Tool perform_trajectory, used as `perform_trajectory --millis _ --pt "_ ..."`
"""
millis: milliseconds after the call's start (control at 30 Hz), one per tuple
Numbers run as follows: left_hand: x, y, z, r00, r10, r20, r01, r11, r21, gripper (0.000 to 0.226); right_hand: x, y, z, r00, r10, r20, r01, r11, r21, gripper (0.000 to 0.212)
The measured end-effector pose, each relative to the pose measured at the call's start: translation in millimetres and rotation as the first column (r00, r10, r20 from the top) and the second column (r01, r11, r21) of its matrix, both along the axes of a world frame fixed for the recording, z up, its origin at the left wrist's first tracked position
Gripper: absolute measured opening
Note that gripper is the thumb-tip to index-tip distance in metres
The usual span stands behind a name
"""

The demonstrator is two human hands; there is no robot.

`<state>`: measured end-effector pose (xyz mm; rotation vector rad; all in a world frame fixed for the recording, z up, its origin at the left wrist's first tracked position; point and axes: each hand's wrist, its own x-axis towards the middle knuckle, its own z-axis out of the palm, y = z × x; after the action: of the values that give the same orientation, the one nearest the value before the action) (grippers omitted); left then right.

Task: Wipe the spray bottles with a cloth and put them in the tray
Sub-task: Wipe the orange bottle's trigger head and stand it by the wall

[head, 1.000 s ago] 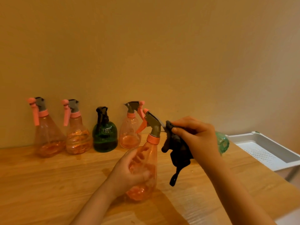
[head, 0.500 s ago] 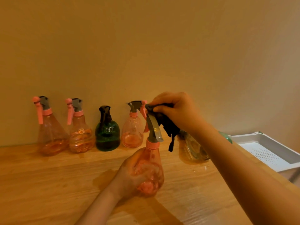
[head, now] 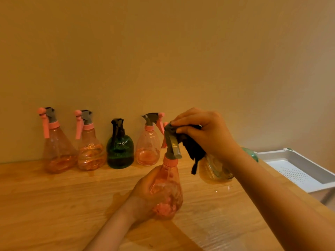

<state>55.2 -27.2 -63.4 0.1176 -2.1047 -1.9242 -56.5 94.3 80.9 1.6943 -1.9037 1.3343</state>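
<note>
**Cloth moves up to the spray head as first bottle gets its wipe**

A person's left hand (head: 145, 192) wraps around the belly of a peach-coloured spray bottle (head: 167, 192), holding it upright just above or on the wooden tabletop (head: 54, 205); contact with the surface cannot be told. The right hand (head: 204, 134) pinches a dark cloth (head: 190, 147) over the top of the bottle's grey trigger head (head: 172, 142), one tail of the cloth dangling beside the neck. A second ago the cloth hung lower and to the right of the nozzle, with the bottle tilted; it has since risen onto the head and the bottle has been brought upright, which suggests the wipe is now working on the sprayer and not the body.

Four more bottles wait in a row against the wall: two peach conical ones (head: 59, 151) (head: 90, 151), a dark green round one (head: 120, 149) and another peach one (head: 147, 147). A clear bottle (head: 213, 171) stands partly hidden behind the right forearm, with a glimpse of something green (head: 251, 153) beyond it. The white perforated tray (head: 272, 156) sits at the table's right end, well apart from the hands, and no bottle is visible in it.

By this reckoning the job is at an early stage: the bottle in hand likely needs its body wiped before travelling right to the tray.
</note>
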Motion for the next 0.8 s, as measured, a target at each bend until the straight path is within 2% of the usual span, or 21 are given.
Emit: perform_trajectory --millis 200,367,433,567,667,800 --pt "-1.7 -2.4 -3.5 1.000 0.013 0.004 -0.013 1.000 -0.003 0.066 1.8 1.8 -20.9 1.000 -0.002 -0.018 0.001 0.999 -0.037 0.021" --pt "-2.9 -2.9 -4.0 1.000 0.013 -0.012 -0.014 1.000 -0.027 0.071 10.8 22.7 -31.5 0.990 0.061 -0.124 -0.068 0.996 -0.053 0.014" --pt "-2.2 -1.4 -3.7 1.000 -0.005 -0.013 0.005 1.000 -0.007 0.068 8.1 18.8 -23.1 0.996 0.023 -0.082 -0.028 0.998 -0.063 0.017" --pt "-0.3 -2.3 -3.9 0.999 -0.035 0.020 0.035 0.999 -0.005 0.077 0.2 -11.9 -0.8 0.986 -0.039 0.162 0.050 0.997 -0.063 0.025" --pt "-1.8 -5.1 -7.1 1.000 -0.008 0.009 0.008 1.000 -0.008 0.083 -1.3 -32.9 -1.9 0.988 -0.045 0.147 0.045 0.999 0.000 0.025" --pt "-4.7 -3.9 -9.7 0.999 0.013 -0.037 -0.013 1.000 -0.003 0.064 6.7 -13.2 -21.1 0.992 -0.034 0.125 0.046 0.994 -0.097 0.028"
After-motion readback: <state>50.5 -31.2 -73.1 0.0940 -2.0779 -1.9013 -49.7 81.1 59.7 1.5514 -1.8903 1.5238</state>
